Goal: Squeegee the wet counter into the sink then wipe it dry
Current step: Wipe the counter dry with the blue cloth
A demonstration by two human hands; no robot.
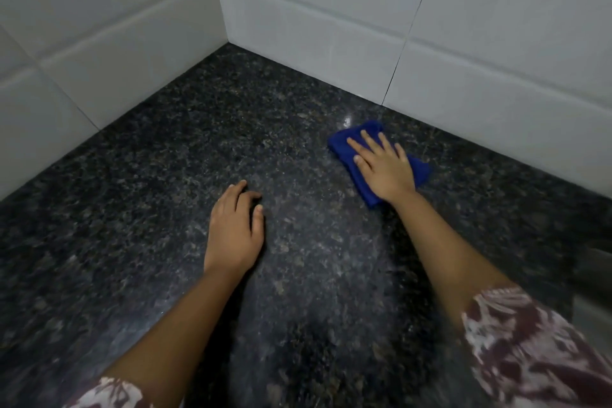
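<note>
A dark speckled granite counter [165, 175] fills the view, with a faint sheen in its middle. A folded blue cloth [344, 139] lies on it toward the back right. My right hand [384, 169] presses flat on the cloth, fingers spread and pointing to the back left corner. My left hand [235, 228] rests on the bare counter in the middle, fingers loosely curled, holding nothing. No squeegee is in view.
White tiled walls [314, 26] meet in a corner at the back and bound the counter on the left and rear. A grey metal edge [596, 262], possibly the sink rim, shows at the right border.
</note>
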